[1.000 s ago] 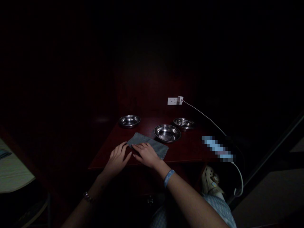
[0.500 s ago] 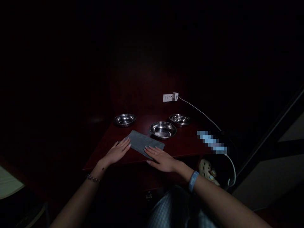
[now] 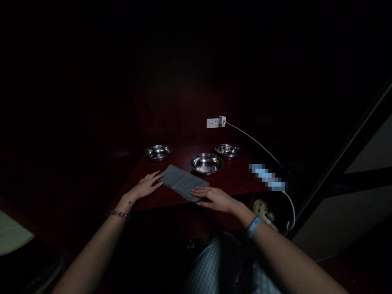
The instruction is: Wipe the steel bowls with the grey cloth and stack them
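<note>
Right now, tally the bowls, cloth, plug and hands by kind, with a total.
Bowls: 3 (the rear right one may be a stack; counted as one)
Cloth: 1
Plug: 1
Hands: 2
Total: 7

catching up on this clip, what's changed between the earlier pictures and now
The hands were close together at the grey cloth's left part. They have since spread apart: the right hand moved right to the cloth's right end, while the left hand now touches its left edge. The left bowl, middle bowl and right bowl stayed put.
</note>
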### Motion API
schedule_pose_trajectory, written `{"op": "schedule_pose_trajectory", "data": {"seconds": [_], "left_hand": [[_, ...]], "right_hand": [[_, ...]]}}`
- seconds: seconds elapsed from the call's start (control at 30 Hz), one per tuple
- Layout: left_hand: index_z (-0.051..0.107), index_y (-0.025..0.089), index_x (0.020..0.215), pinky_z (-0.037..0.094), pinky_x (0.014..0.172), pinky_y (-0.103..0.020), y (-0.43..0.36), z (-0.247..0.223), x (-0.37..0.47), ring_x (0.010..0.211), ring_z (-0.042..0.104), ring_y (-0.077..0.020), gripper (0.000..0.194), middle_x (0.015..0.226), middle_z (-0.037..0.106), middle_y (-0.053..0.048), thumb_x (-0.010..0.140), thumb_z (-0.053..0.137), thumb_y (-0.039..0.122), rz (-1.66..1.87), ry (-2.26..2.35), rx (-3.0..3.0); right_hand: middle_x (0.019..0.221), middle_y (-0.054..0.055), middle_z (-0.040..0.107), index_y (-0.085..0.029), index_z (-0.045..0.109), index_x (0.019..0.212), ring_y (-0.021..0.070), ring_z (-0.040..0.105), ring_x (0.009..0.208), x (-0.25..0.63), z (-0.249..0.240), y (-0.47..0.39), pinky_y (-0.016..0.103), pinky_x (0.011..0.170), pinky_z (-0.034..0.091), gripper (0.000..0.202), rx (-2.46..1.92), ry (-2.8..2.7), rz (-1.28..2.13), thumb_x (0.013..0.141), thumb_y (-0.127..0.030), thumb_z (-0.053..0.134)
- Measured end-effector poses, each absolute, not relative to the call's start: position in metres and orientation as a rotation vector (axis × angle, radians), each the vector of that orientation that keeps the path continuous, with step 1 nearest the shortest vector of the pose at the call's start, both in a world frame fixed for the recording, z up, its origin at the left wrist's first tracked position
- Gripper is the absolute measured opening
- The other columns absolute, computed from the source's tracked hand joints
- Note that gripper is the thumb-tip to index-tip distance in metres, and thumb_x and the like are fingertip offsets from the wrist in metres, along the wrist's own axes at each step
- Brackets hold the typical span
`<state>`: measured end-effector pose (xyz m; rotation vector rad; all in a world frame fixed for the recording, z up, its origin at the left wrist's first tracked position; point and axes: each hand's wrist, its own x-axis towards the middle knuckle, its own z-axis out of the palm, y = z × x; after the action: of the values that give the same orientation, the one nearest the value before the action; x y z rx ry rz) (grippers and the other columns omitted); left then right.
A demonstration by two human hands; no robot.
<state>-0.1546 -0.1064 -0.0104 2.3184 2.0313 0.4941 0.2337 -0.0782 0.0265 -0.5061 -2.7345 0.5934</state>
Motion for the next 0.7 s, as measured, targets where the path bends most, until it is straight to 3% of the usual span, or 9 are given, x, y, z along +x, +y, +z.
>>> {"op": "schedule_pose_trajectory", "data": {"seconds": [0.1, 0.23, 0.5, 0.7], "left_hand": [[0.067, 0.028, 0.143, 0.046, 0.114, -0.05, -0.107, -0.008, -0.166, 0.136, 0.059, -0.0293, 0.052, 0.152, 0.064, -0.01, 0.101, 0.049, 0.053, 0.537, 1.949, 2.375], [0.077, 0.025, 0.128, 0.049, 0.111, -0.047, -0.104, -0.001, -0.171, 0.124, 0.066, -0.0279, 0.042, 0.136, 0.074, -0.01, 0.1, 0.054, 0.047, 0.609, 1.904, 2.409], [0.08, 0.021, 0.115, 0.053, 0.107, -0.042, -0.098, 0.014, -0.172, 0.116, 0.073, -0.0264, 0.038, 0.124, 0.079, -0.01, 0.097, 0.057, 0.047, 0.686, 1.675, 2.348], [0.081, 0.019, 0.103, 0.057, 0.098, -0.041, -0.097, 0.031, -0.172, 0.103, 0.074, -0.0265, 0.037, 0.11, 0.08, -0.011, 0.094, 0.06, 0.048, 0.7, 1.658, 2.316]], "right_hand": [[0.145, 0.005, 0.068, -0.025, 0.072, 0.138, 0.022, 0.061, 0.14, 0.234, 0.022, -0.074, 0.039, 0.124, 0.044, 0.035, -0.475, -2.705, 0.6, 0.106, -0.031, 0.058], [0.137, 0.007, 0.074, -0.022, 0.076, 0.131, 0.0215, 0.065, 0.136, 0.233, 0.018, -0.07, 0.037, 0.119, 0.048, 0.034, -0.44, -2.672, 0.651, 0.108, -0.036, 0.054], [0.13, 0.007, 0.078, -0.023, 0.081, 0.119, 0.0234, 0.068, 0.131, 0.233, 0.017, -0.068, 0.04, 0.116, 0.05, 0.039, -0.496, -2.551, 0.792, 0.104, -0.051, 0.059], [0.124, 0.01, 0.08, -0.024, 0.086, 0.101, 0.0274, 0.072, 0.123, 0.229, 0.009, -0.062, 0.044, 0.115, 0.049, 0.053, -0.5, -2.349, 1.058, 0.088, -0.073, 0.069]]}}
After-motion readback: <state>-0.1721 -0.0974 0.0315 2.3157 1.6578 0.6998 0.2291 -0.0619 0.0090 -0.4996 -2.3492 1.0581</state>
